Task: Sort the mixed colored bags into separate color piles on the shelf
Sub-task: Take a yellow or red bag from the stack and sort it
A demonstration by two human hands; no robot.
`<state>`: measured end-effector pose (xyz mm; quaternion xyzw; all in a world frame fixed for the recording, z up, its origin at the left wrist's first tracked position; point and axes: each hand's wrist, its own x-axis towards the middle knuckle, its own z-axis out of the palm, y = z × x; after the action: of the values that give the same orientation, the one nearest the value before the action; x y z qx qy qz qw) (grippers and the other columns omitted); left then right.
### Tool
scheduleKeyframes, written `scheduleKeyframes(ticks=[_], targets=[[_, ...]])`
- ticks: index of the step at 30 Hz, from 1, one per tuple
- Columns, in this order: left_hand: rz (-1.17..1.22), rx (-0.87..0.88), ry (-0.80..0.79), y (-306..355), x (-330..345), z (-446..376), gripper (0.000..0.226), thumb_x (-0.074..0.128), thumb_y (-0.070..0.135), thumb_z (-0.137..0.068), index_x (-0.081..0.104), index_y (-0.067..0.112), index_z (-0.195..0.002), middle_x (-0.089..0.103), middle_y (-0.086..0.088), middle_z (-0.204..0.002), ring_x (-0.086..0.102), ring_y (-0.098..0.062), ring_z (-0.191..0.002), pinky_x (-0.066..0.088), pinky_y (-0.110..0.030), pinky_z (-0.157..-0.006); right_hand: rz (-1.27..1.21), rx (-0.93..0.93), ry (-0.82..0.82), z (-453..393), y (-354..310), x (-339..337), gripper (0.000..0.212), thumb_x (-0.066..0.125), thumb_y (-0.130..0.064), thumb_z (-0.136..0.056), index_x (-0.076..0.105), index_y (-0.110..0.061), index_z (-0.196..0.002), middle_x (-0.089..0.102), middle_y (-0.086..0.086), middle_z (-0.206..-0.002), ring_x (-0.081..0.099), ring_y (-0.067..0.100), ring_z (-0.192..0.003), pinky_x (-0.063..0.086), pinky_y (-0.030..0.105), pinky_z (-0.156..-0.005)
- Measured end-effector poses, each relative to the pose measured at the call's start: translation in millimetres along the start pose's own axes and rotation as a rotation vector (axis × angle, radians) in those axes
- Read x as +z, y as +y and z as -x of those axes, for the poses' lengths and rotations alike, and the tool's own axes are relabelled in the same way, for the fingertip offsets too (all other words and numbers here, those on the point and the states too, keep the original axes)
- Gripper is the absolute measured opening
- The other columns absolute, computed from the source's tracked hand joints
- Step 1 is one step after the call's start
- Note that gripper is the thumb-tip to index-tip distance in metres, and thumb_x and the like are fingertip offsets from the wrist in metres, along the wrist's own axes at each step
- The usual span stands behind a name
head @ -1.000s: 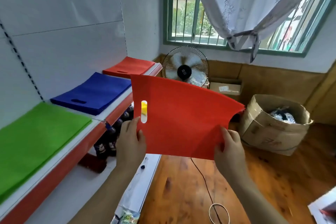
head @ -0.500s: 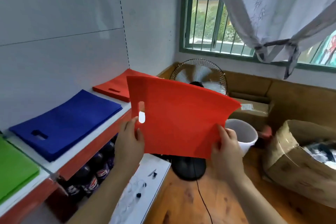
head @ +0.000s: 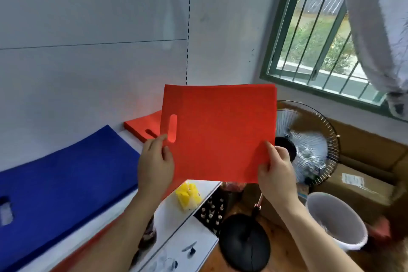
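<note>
While held up flat in the air, the red bag [head: 220, 132] sits in front of the red pile [head: 143, 127] at the shelf's [head: 132, 196] far end. Left hand [head: 155, 166] pinches its lower left edge near the handle slot, right hand [head: 277, 172] pinches lower right corner, both grips clamped on it. Blue pile [head: 66, 179] lies beside the red one. Fan [head: 306, 146] and white bucket [head: 335, 221] stand to the right.

The red bag [head: 218, 132] now hangs flat and upright, closer to the red pile [head: 142, 126]; the green pile is out of view.
</note>
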<state>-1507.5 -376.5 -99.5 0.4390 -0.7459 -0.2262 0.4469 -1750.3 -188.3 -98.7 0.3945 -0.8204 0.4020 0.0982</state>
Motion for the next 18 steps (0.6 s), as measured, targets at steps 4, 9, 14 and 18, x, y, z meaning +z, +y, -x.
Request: scheduleKeyframes(ticks=[4, 9, 14, 18], targets=[[-0.043, -0.038, 0.011, -15, 9, -28, 0.036, 0.048, 0.015, -0.108, 0.062, 0.016, -0.142, 0.062, 0.000, -0.129, 0.060, -0.012, -0.107, 0.051, -0.030, -0.086, -0.031, -0.029, -0.073, -50, -1, 42, 0.062, 0.055, 0.000, -0.093, 0.051, -0.014, -0.153, 0.053, 0.005, -0.138, 0.059, 0.029, -0.119, 0.052, 0.042, -0.101], [-0.160, -0.115, 0.055, -35, 15, -55, 0.035, 0.051, 0.015, -0.108, 0.065, 0.013, -0.140, 0.067, -0.003, -0.126, 0.065, -0.020, -0.112, 0.057, -0.039, -0.090, -0.058, -0.092, -0.201, -113, -4, 97, 0.065, 0.052, 0.001, -0.091, 0.050, -0.018, -0.154, 0.052, -0.002, -0.136, 0.058, 0.023, -0.114, 0.052, 0.040, -0.097], [-0.326, -0.207, 0.114, -38, 32, -71, 0.034, 0.053, 0.018, -0.106, 0.068, 0.016, -0.136, 0.069, -0.002, -0.126, 0.064, -0.021, -0.112, 0.057, -0.040, -0.089, -0.128, -0.179, -0.313, -172, -2, 145, 0.064, 0.050, -0.001, -0.091, 0.052, -0.021, -0.152, 0.053, -0.006, -0.136, 0.060, 0.018, -0.111, 0.055, 0.041, -0.097], [-0.480, -0.293, 0.137, -30, 50, -74, 0.032, 0.055, 0.017, -0.104, 0.069, 0.015, -0.133, 0.070, -0.005, -0.120, 0.064, -0.024, -0.111, 0.054, -0.036, -0.085, -0.127, -0.275, -0.407, -214, 3, 175, 0.060, 0.051, -0.003, -0.092, 0.055, -0.019, -0.150, 0.056, -0.003, -0.139, 0.063, 0.022, -0.113, 0.056, 0.044, -0.099]])
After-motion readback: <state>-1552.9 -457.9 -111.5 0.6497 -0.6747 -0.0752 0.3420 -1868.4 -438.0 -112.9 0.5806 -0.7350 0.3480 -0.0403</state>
